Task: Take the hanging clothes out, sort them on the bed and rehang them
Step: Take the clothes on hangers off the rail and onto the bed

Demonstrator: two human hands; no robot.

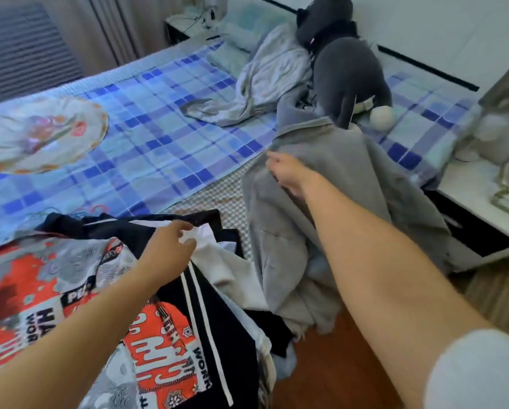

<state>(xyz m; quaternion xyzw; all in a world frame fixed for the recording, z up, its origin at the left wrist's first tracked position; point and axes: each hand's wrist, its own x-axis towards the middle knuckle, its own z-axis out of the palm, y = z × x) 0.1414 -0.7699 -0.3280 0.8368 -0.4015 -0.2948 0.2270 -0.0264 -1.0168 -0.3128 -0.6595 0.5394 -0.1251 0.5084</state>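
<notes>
**The gray top lies ahead of the right hand, long way toward the floor**

Nearest to the person, a pile of clothes (147,290) sits on the near edge of the bed (147,137). On top lie an orange and gray printed shirt (55,278) and a dark piece with 2 white stripes (206,314). The left hand (170,252) hovers over this pile. Its grip is loose and partly open, and the fingers (185,228) touch a white cloth (215,255). I cannot tell if they pinch it.

A bit farther, the right hand (288,172) has its grip closed on the gray top (336,184), near the upper edge. The gray top runs long from the bed down over the side toward the wooden floor (336,364). Most of it hangs below and to the right of the hand.

So the right hand is the near one for this top. I think the next move is to pull it up and left, onto the open checked sheet, so it lies flat.

Farthest away, a dark plush toy (347,63) and a crumpled pale sheet (271,75) rest near the wall.
</notes>
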